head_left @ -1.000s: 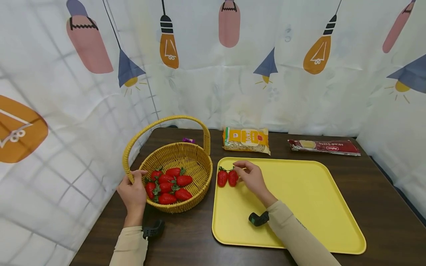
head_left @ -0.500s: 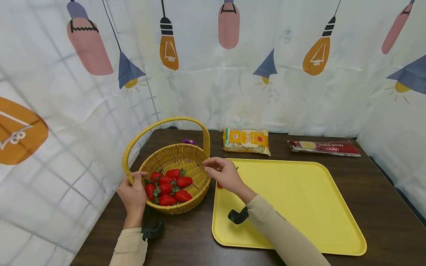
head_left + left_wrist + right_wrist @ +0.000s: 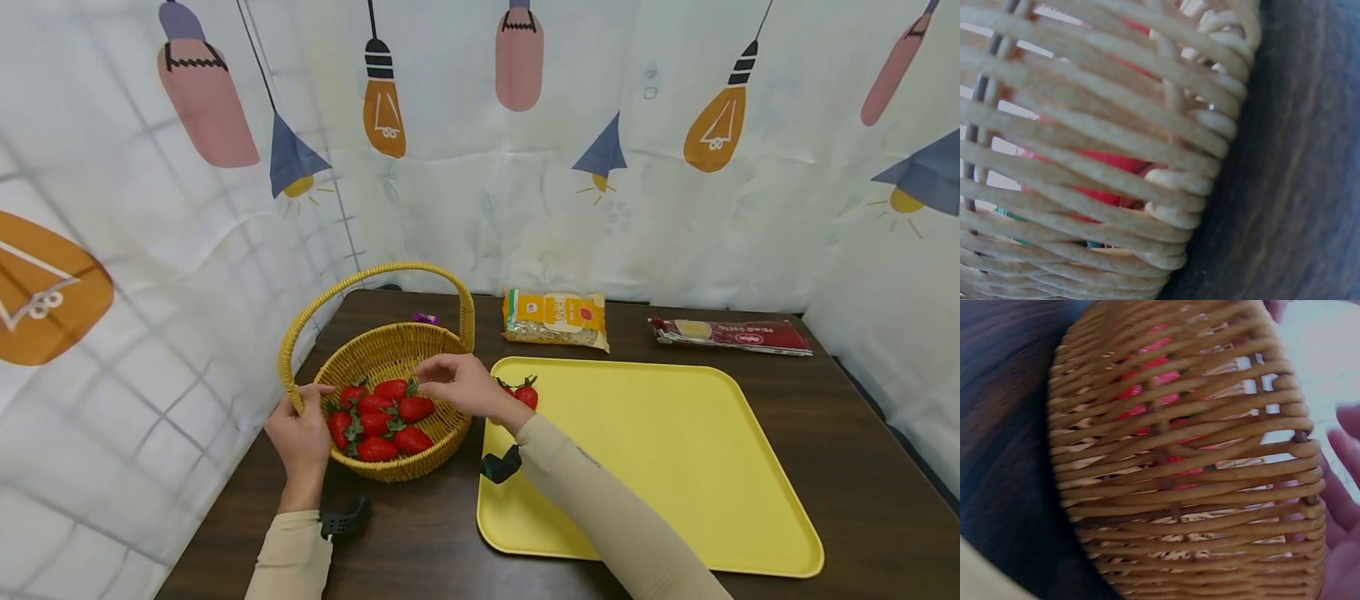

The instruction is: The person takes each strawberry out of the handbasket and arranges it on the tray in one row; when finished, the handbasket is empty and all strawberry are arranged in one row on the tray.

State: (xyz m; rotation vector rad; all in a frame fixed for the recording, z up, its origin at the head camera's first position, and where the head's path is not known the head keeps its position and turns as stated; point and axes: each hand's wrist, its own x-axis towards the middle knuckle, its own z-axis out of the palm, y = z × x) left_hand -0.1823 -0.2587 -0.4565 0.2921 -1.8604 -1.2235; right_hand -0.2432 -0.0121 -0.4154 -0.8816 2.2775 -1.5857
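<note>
My left hand [image 3: 298,437] grips the side of a yellow wicker basket [image 3: 442,454] by the foot of its arched handle. Several red strawberries [image 3: 375,423] with green leaves lie inside, mostly towards the left. Over the basket's right rim reaches my right hand [image 3: 453,385], its fingertips close to the leaves of one strawberry; nothing shows in its grasp, and contact is unclear. Its fingers [image 3: 1341,506] appear beside the rim in the right wrist view. Two more strawberries [image 3: 527,396] lie on the yellow tray [image 3: 645,467], partly behind my right wrist. Woven strands [image 3: 1085,125] fill much of the left wrist view.
Behind the tray lies an orange-and-clear food packet [image 3: 555,319]. A long dark-red packet [image 3: 731,333] rests at the back right. Behind the basket is a small purple wrapped item [image 3: 426,318]. A patterned curtain [image 3: 450,208] borders the dark table [image 3: 405,533].
My right hand has moved left from the strawberries on the tray to over the basket. Both of those strawberries stay on the tray. My left hand keeps its grip on the basket.
</note>
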